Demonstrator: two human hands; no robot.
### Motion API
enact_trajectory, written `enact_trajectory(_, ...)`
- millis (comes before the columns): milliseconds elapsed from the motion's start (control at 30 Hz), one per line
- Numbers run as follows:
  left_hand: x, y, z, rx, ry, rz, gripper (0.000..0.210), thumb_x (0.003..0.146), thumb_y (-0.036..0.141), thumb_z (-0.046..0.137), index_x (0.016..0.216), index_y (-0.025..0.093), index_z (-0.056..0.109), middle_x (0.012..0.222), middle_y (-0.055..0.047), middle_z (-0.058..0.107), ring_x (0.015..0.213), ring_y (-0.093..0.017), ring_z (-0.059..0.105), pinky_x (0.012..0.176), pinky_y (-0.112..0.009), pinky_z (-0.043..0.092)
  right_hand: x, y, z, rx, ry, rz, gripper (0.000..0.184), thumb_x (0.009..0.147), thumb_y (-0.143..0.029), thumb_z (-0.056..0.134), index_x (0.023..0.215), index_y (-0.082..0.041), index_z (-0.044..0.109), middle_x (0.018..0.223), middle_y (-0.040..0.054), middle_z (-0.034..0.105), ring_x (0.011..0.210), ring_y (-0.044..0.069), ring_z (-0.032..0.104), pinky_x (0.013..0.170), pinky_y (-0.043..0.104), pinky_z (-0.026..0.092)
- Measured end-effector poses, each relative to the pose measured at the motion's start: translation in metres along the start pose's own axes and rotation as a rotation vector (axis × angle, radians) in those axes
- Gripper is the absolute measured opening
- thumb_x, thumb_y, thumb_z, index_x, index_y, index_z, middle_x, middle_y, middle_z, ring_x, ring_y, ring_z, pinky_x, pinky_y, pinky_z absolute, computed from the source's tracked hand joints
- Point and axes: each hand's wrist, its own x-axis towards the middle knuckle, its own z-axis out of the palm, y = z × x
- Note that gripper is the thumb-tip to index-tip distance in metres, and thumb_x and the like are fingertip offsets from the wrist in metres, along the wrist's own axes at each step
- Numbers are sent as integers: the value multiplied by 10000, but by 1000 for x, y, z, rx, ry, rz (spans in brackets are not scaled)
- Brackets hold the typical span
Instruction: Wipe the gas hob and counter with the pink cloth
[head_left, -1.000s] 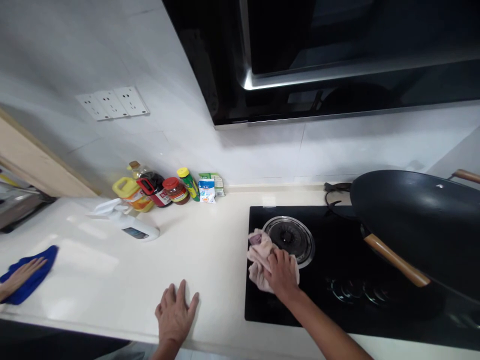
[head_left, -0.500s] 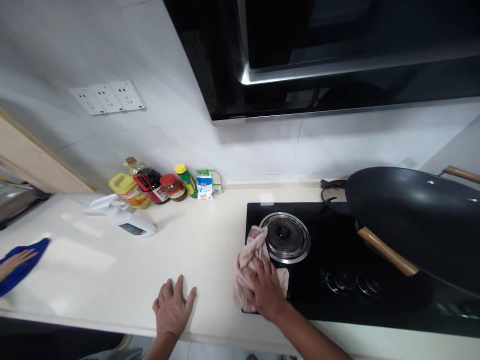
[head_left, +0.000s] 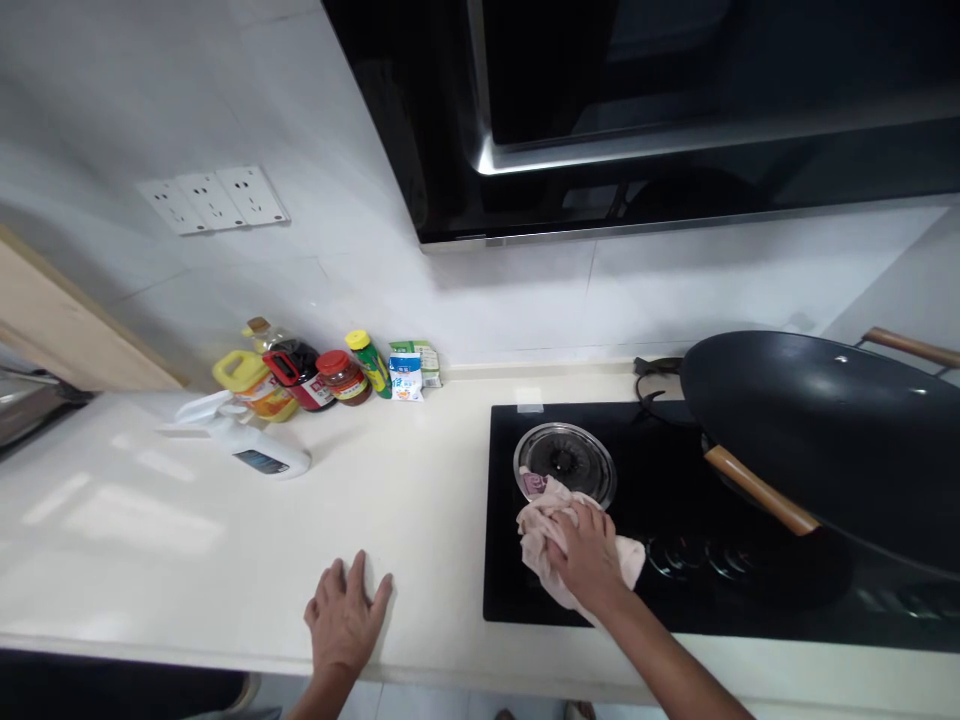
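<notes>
My right hand (head_left: 589, 558) presses a pale pink cloth (head_left: 551, 535) onto the black glass stovetop (head_left: 517, 590). The cloth is bunched under my fingers and overlaps the front edge of the round burner (head_left: 566, 460). Flat on the white countertop (head_left: 420, 560), left of the stove, rests my left hand (head_left: 345, 610), its fingers spread and nothing in it.
A large black wok (head_left: 810, 430) with wooden handles covers the right side of the stove. Overhead hangs a dark range hood (head_left: 637, 120). A white spray bottle (head_left: 259, 445) lies on the counter, before a seasoning jar (head_left: 343, 378) and several bottles and packets along the wall.
My right hand has slid the cloth rightward, from the stove's left edge to in front of the burner. My left hand stays put. Another person's hand with a blue cloth has left the view.
</notes>
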Motion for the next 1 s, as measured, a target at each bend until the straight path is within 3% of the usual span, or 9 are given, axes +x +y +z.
enact_trajectory(100, 1, -1, 1, -13, -11, -8, 622, 991, 555, 381, 1464, 187, 545, 1483, -205, 490, 1416, -346, 399, 1101, -544, 369, -11, -24, 10, 7, 65, 13, 327, 926, -413, 618, 1205, -253, 676, 1363, 148, 580, 1312, 389, 452, 1098, 592, 376)
enact_trajectory(200, 2, -2, 2, -26, 5, -16, 619, 986, 552, 382, 1452, 185, 557, 1476, -206, 493, 1406, -345, 418, 1109, -544, 366, -37, -47, 19, 78, 46, -122, 381, 932, -423, 627, 1270, -247, 634, 1413, 133, 555, 1357, 370, 428, 1135, 566, 354)
enact_trajectory(300, 4, -3, 3, -40, 14, -20, 625, 987, 555, 361, 1438, 176, 569, 1468, -216, 492, 1407, -353, 421, 1108, -553, 366, -59, -51, 20, 130, -32, -244, 438, 924, -460, 652, 1316, -271, 607, 1476, 105, 531, 1411, 356, 399, 1175, 542, 317)
enact_trajectory(433, 6, -4, 3, -38, -1, -26, 627, 983, 583, 354, 1439, 205, 559, 1465, -194, 499, 1397, -341, 433, 1107, -541, 374, -65, -17, 10, 79, -99, -213, 439, 912, -468, 668, 1324, -326, 618, 1473, 80, 557, 1375, 353, 454, 1157, 560, 327)
enact_trajectory(600, 7, -3, 1, -49, -18, -36, 657, 971, 592, 346, 1453, 194, 547, 1470, -199, 492, 1396, -345, 442, 1107, -536, 374, -52, 54, -7, -61, -31, 87, 378, 959, -395, 570, 1309, -281, 656, 1450, 115, 570, 1378, 361, 451, 1139, 560, 355)
enact_trajectory(700, 7, -2, -1, -65, -30, -33, 676, 974, 596, 322, 1460, 182, 545, 1476, -212, 478, 1397, -358, 439, 1113, -551, 363, -42, 71, -11, -111, -50, 219, 456, 961, -411, 537, 1363, -220, 636, 1505, 146, 515, 1424, 381, 399, 1125, 538, 380)
enact_trajectory(867, 7, -3, 1, -48, -26, -35, 670, 983, 602, 305, 1453, 191, 548, 1482, -208, 472, 1408, -355, 424, 1119, -552, 355, -25, 41, -8, -132, -81, 373, 493, 946, -386, 538, 1383, -177, 633, 1539, 186, 474, 1426, 435, 381, 1140, 586, 341)
enact_trajectory(1000, 10, -4, 4, -42, -28, -40, 683, 979, 618, 304, 1460, 195, 541, 1479, -209, 472, 1407, -356, 424, 1112, -554, 362, -24, -1, -1, -52, -65, 268, 460, 920, -359, 580, 1349, -211, 653, 1513, 168, 509, 1435, 435, 370, 1155, 602, 325)
